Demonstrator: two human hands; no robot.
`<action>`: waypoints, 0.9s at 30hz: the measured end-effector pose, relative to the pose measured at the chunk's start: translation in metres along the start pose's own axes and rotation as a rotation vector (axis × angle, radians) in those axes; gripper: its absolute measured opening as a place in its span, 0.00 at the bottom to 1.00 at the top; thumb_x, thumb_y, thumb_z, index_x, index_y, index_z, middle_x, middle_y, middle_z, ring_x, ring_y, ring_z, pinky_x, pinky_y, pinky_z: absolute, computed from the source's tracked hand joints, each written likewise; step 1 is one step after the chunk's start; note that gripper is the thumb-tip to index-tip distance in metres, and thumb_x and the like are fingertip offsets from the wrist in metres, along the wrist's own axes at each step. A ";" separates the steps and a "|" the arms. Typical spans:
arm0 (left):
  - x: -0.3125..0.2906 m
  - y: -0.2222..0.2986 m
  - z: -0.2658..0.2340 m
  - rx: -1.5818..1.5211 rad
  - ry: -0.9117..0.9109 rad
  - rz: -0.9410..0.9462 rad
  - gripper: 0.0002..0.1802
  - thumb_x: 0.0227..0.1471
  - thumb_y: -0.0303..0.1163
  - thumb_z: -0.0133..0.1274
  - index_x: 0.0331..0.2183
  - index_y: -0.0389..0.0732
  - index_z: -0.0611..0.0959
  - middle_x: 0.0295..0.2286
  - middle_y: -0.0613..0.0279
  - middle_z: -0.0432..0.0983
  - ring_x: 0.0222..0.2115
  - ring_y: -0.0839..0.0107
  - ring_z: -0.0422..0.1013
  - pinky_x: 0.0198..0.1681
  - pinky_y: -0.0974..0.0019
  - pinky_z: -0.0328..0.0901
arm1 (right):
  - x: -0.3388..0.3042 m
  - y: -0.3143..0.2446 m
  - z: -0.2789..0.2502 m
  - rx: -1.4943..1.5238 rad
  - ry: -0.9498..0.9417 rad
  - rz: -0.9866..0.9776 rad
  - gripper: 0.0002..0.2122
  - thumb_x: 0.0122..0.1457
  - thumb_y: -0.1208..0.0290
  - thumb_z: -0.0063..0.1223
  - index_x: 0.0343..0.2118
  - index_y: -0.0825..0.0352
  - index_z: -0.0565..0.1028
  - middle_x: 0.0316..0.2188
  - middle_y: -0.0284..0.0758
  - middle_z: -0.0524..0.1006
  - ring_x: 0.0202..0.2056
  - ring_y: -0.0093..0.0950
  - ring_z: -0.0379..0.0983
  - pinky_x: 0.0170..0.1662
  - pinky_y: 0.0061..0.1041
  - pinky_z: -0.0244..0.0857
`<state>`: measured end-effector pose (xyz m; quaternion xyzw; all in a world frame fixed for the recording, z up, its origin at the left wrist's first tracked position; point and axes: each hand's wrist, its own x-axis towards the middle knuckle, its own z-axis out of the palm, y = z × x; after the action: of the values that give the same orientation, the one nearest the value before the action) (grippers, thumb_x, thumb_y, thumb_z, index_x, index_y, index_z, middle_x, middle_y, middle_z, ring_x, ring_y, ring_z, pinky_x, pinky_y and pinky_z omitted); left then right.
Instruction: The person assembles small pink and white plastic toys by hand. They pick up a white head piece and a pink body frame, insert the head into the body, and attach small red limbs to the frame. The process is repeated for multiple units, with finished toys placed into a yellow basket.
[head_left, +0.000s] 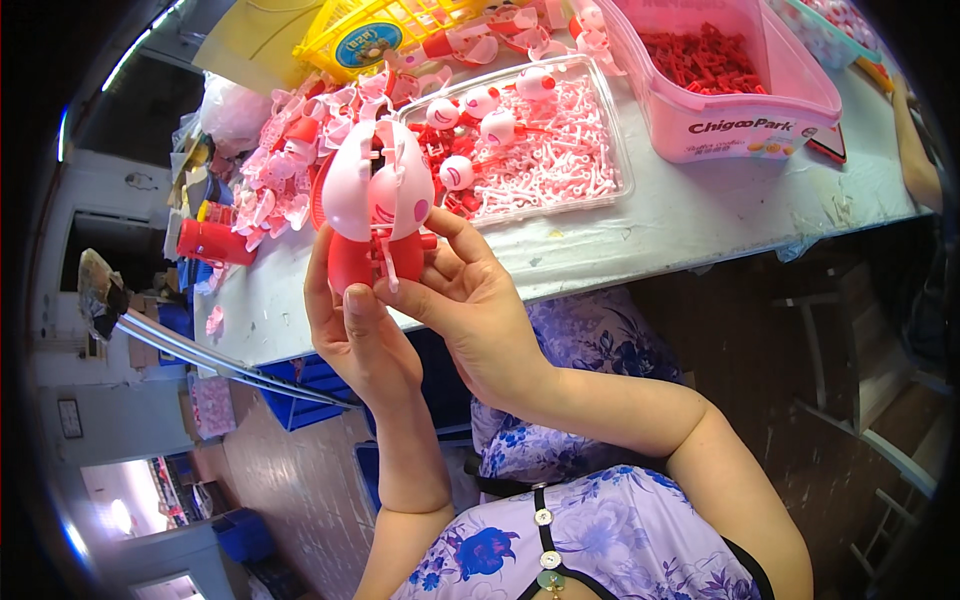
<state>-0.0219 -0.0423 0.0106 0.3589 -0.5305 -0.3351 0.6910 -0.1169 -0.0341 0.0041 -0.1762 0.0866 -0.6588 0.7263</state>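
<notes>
Raised over the table's front edge is a toy figure (372, 205) with a pale pink shell head and a red lower body. A gap runs down the front of the head, where the shell halves stand apart and a dark inside shows. My left hand (362, 345) is closed round the red body from the left, its thumb on the front. From the right, my right hand (478, 310) grips the same toy, with its thumb near a small pink piece (388, 262) at the lower front. The backs of both grips are partly hidden.
Behind the toy stands a clear tray (628, 190) of small pink pegs and round white-pink parts. A pink bin (700, 140) of red pieces is to its right. Loose shells (285, 165) pile up at left, below a yellow basket (330, 45). Another person's arm (915, 150) shows far right.
</notes>
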 end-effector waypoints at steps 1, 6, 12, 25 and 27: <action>0.000 0.001 0.002 0.013 0.005 0.010 0.32 0.54 0.43 0.57 0.53 0.32 0.69 0.48 0.49 0.71 0.47 0.62 0.70 0.52 0.60 0.65 | 0.000 0.000 -0.001 0.005 -0.002 0.011 0.29 0.54 0.83 0.56 0.58 0.69 0.56 0.47 0.40 0.72 0.50 0.26 0.70 0.54 0.26 0.67; -0.002 0.003 0.003 0.060 -0.007 0.057 0.32 0.55 0.42 0.56 0.53 0.32 0.69 0.46 0.49 0.72 0.46 0.63 0.71 0.52 0.60 0.65 | 0.001 0.000 -0.002 0.088 0.005 0.021 0.28 0.52 0.82 0.60 0.56 0.67 0.62 0.44 0.37 0.73 0.45 0.23 0.72 0.50 0.22 0.68; -0.001 0.010 0.002 0.084 -0.050 0.058 0.30 0.54 0.42 0.57 0.52 0.33 0.70 0.45 0.49 0.72 0.45 0.64 0.71 0.50 0.61 0.66 | 0.001 -0.003 -0.010 0.100 -0.048 0.030 0.27 0.51 0.83 0.60 0.55 0.66 0.64 0.42 0.38 0.74 0.45 0.24 0.72 0.51 0.23 0.68; -0.009 0.013 0.010 0.119 -0.089 0.125 0.26 0.56 0.41 0.54 0.50 0.34 0.70 0.47 0.49 0.70 0.48 0.63 0.69 0.53 0.60 0.64 | -0.007 -0.017 -0.014 0.107 -0.100 0.098 0.27 0.50 0.82 0.62 0.54 0.65 0.65 0.44 0.40 0.75 0.47 0.26 0.73 0.52 0.26 0.67; -0.008 0.015 0.008 0.179 -0.119 0.132 0.26 0.56 0.40 0.54 0.50 0.34 0.70 0.47 0.49 0.70 0.48 0.63 0.69 0.53 0.60 0.64 | -0.006 -0.018 -0.015 0.100 -0.103 0.088 0.27 0.50 0.82 0.62 0.53 0.65 0.65 0.44 0.40 0.75 0.47 0.26 0.73 0.52 0.26 0.68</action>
<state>-0.0305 -0.0289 0.0213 0.3631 -0.6208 -0.2610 0.6439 -0.1395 -0.0315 -0.0038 -0.1696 0.0239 -0.6198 0.7658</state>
